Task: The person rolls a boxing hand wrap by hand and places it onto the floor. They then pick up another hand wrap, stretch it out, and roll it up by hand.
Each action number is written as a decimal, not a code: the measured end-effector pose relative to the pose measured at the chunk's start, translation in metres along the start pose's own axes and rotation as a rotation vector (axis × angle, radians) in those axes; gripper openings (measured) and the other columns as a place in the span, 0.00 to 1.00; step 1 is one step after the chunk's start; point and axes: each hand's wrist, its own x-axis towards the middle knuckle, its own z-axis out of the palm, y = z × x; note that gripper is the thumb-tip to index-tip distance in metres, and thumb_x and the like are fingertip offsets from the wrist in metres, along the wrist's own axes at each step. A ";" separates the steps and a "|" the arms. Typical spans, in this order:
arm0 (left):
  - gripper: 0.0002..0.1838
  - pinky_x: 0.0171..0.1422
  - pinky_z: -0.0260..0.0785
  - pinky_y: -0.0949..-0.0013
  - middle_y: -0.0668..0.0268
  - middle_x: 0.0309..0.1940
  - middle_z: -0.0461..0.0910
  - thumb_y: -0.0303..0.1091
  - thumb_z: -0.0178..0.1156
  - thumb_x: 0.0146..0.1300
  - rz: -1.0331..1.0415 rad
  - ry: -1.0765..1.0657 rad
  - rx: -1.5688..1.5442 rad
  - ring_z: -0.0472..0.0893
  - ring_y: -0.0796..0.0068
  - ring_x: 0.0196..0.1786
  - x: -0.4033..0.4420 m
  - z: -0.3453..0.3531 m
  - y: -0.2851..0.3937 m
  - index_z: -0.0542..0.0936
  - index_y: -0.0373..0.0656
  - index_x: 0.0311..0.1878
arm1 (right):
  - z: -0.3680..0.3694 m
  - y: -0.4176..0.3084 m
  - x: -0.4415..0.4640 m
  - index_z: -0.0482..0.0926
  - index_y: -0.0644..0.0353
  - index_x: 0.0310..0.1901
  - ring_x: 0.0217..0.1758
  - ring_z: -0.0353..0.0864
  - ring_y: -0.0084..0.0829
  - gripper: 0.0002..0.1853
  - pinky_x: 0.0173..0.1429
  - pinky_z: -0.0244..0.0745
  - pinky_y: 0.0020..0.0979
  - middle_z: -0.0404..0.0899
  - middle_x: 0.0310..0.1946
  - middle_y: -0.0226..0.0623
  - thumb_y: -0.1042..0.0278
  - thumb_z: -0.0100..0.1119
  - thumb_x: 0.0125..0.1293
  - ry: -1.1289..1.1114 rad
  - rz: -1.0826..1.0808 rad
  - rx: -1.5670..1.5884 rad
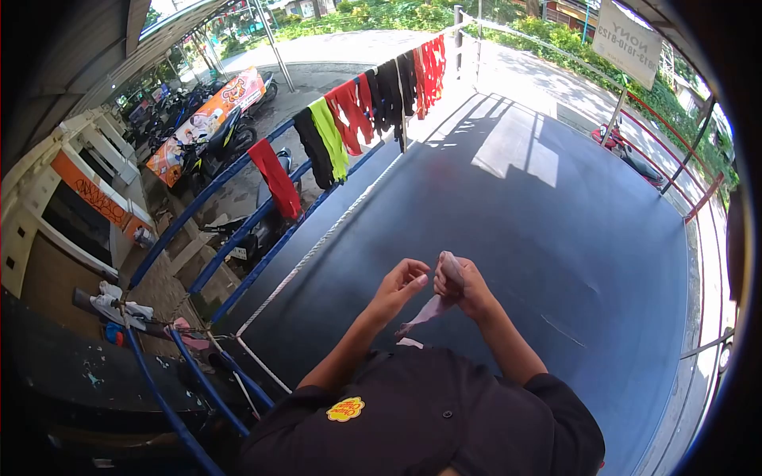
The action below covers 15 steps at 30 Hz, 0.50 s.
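My right hand (pixel 468 289) is closed around a pale pink hand wrap (pixel 431 310), a strip of cloth. One end pokes up above the fist, and the rest hangs down and to the left in front of my dark shirt (pixel 468 412). Just left of it, my left hand (pixel 399 290) is raised with its fingers loosely curled and the thumb apart from them. Nothing shows in that hand, and a small gap separates it from the wrap. Both hands are at chest height over the dark ring floor (pixel 508 230).
Blue bars (pixel 230 174) and a white rope (pixel 317 246) edge the ring on my left. Red, black and lime cloth strips (pixel 330 136) hang there. White and pink cloths lie at the lower-left corner (pixel 119 308). Motorcycles (pixel 230 139) stand outside beside an orange banner (pixel 208 119).
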 end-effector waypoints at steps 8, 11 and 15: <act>0.24 0.58 0.67 0.65 0.66 0.65 0.74 0.43 0.68 0.69 0.304 -0.065 0.448 0.73 0.69 0.62 -0.009 0.015 0.013 0.77 0.48 0.65 | -0.004 0.013 -0.007 0.78 0.59 0.41 0.23 0.70 0.20 0.10 0.28 0.65 0.25 0.75 0.26 0.27 0.60 0.61 0.72 0.022 0.338 0.018; 0.19 0.57 0.66 0.66 0.65 0.60 0.77 0.34 0.69 0.66 0.402 -0.008 0.497 0.74 0.70 0.61 -0.009 0.019 0.002 0.81 0.44 0.58 | -0.013 0.025 -0.012 0.78 0.58 0.45 0.27 0.76 0.22 0.08 0.29 0.70 0.27 0.77 0.29 0.29 0.63 0.58 0.73 -0.012 0.340 0.017; 0.10 0.54 0.67 0.68 0.63 0.53 0.79 0.25 0.68 0.65 0.604 0.039 0.553 0.75 0.70 0.54 -0.003 0.019 0.002 0.83 0.40 0.49 | -0.023 0.019 -0.014 0.79 0.59 0.46 0.26 0.75 0.24 0.11 0.30 0.70 0.25 0.77 0.29 0.30 0.60 0.53 0.76 -0.199 0.390 0.026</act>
